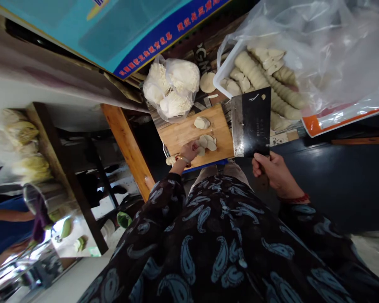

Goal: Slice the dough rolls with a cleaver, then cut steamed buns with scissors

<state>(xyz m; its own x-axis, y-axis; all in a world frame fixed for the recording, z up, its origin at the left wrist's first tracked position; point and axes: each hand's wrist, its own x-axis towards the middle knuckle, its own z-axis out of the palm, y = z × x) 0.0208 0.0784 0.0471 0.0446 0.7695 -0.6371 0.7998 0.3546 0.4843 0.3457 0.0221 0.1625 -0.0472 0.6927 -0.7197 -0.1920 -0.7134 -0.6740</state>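
Wooden cutting board [180, 134], dough slices [207, 142] under left fingers [190, 148], right fingers [262, 160] around cleaver [251, 122]

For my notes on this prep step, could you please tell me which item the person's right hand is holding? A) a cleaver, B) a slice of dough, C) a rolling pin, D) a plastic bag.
A. The right hand grips the cleaver by its handle, with the dark blade beside the wooden board.

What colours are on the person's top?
The top is black with blue paisley swirls, clearest in the head view.
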